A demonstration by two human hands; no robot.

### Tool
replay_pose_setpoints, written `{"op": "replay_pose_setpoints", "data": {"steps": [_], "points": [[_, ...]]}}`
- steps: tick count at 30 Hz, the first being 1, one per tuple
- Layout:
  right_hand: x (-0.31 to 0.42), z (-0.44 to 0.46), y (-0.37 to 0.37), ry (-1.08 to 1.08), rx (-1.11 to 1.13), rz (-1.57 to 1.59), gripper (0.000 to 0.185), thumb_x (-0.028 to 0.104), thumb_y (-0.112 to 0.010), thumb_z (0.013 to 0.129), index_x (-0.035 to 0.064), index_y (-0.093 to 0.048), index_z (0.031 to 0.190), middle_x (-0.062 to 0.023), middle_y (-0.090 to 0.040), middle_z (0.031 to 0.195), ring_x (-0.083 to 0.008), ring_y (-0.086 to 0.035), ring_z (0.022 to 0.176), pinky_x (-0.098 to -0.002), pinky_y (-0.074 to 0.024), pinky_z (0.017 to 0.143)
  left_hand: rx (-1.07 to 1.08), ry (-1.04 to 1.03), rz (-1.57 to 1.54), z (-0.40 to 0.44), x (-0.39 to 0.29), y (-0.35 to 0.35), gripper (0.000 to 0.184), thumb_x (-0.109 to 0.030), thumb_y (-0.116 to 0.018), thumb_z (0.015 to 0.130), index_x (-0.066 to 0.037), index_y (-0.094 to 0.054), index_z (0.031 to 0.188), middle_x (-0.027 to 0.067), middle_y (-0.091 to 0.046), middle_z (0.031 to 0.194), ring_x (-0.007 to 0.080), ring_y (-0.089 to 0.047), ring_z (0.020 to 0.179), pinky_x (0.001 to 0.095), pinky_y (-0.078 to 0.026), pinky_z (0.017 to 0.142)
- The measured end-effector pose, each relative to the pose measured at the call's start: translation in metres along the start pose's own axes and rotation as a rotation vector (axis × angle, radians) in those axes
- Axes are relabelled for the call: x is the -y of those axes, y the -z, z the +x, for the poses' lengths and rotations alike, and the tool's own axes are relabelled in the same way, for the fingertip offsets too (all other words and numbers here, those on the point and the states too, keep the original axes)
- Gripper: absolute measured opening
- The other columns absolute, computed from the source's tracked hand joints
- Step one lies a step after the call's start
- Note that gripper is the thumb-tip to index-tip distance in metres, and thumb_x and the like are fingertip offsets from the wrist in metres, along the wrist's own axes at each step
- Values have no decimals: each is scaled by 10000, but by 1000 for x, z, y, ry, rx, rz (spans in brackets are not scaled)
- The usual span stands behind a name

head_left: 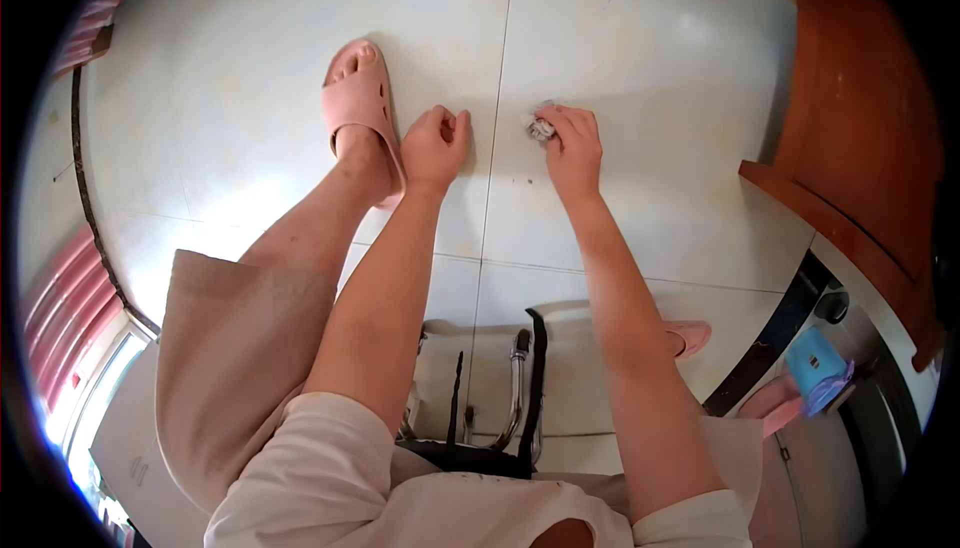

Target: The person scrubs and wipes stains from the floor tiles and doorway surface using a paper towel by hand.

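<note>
My right hand (575, 153) is closed on a small crumpled, whitish-grey wad (540, 129), which looks like crumpled paper or tissue. The wad is at or just above the pale tiled floor (640, 68). A few tiny dark specks (524, 181) lie on the tile just below and left of that hand. My left hand (436, 151) is curled into a loose fist beside my foot, and nothing shows in its fingers. A pink slipper (358, 98) is on my left foot, close to that hand.
Brown wooden furniture (850, 118) stands at the right. Below it are a dark appliance (765, 338) and a blue packet (815, 360). Under me is a seat with metal legs (517, 388). My other pink slipper (690, 338) shows behind my right arm. Pink curtains (70, 288) hang at the left.
</note>
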State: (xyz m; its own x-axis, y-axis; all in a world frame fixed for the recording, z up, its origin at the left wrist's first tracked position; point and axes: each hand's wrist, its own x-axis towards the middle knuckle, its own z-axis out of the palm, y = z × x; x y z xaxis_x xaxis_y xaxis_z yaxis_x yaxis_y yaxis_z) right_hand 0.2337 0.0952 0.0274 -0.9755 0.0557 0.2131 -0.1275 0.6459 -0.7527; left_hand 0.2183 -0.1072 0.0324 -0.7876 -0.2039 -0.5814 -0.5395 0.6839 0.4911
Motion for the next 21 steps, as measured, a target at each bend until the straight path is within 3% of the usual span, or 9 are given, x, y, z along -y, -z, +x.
{"op": "replay_pose_setpoints", "data": {"steps": [2, 5, 7, 11, 14, 16, 18, 19, 21], "points": [[6, -37, 0, 46, 86, 86, 350, -150, -576, 677, 70, -707, 917, -60, -686, 952, -267, -620, 964, -354, -522, 817, -525, -519, 224, 3, 26, -32, 178, -243, -653, 891, -96, -598, 806, 72, -588, 827, 277, -571, 802, 400, -463, 643], [14, -112, 12, 96, 206, 75, 385, -169, -577, 648, 64, -704, 928, -62, -691, 961, -265, -629, 930, -361, -522, 808, -576, -613, 201, 5, 25, -34, 178, -227, -613, 917, -103, -579, 794, 68, -527, 773, 292, -533, 757, 427, -438, 619], [16, -113, 39, -49, 286, 231, 433, -181, -565, 664, 67, -712, 989, -74, -695, 1001, -253, -636, 958, -355, -527, 817, -560, -583, 216, 5, 23, -34, 172, -229, -610, 918, -104, -582, 803, 66, -533, 786, 289, -535, 767, 423, -439, 624], [8, -67, 90, -338, -225, -68, 499, -172, -546, 693, 63, -704, 1104, -97, -698, 1047, -251, -643, 1002, -335, -520, 858, -504, -559, 257, 1, 21, -30, 164, -228, -602, 921, -106, -582, 814, 61, -537, 804, 282, -536, 792, 414, -442, 639], [-28, -101, 87, -594, -259, -118, 506, -178, -540, 681, 70, -705, 1091, -89, -697, 1062, -271, -638, 1000, -345, -521, 867, -497, -553, 274, 1, 21, -32, 167, -228, -596, 925, -108, -577, 809, 57, -540, 807, 279, -536, 796, 411, -443, 642], [-10, -128, 66, -342, -174, -282, 485, -187, -537, 655, 61, -706, 1037, -79, -700, 1055, -260, -634, 1021, -347, -502, 906, -467, -549, 262, 0, 19, -32, 171, -221, -583, 931, -92, -575, 819, 75, -550, 818, 293, -533, 804, 421, -438, 668], [16, -140, 41, -334, -143, -48, 474, -185, -533, 645, 71, -705, 1004, -70, -702, 1044, -265, -631, 1020, -362, -505, 903, -437, -536, 249, -2, 18, -31, 177, -214, -571, 937, -76, -574, 828, 92, -560, 829, 307, -531, 811, 431, -432, 694], [33, -137, 36, -314, -14, 2, 479, -185, -523, 657, 75, -702, 1017, -67, -699, 1044, -266, -631, 1022, -366, -509, 896, -444, -534, 266, -2, 17, -31, 174, -217, -568, 940, -78, -576, 834, 90, -561, 836, 307, -533, 817, 430, -434, 700], [35, -131, 32, -321, 43, 14, 477, -191, -553, 657, 86, -701, 1016, -70, -679, 1051, -278, -609, 1041, -361, -532, 801, -444, -542, 274, -2, 17, -31, 172, -221, -565, 942, -81, -578, 841, 89, -562, 844, 307, -535, 823, 429, -436, 705]]}}
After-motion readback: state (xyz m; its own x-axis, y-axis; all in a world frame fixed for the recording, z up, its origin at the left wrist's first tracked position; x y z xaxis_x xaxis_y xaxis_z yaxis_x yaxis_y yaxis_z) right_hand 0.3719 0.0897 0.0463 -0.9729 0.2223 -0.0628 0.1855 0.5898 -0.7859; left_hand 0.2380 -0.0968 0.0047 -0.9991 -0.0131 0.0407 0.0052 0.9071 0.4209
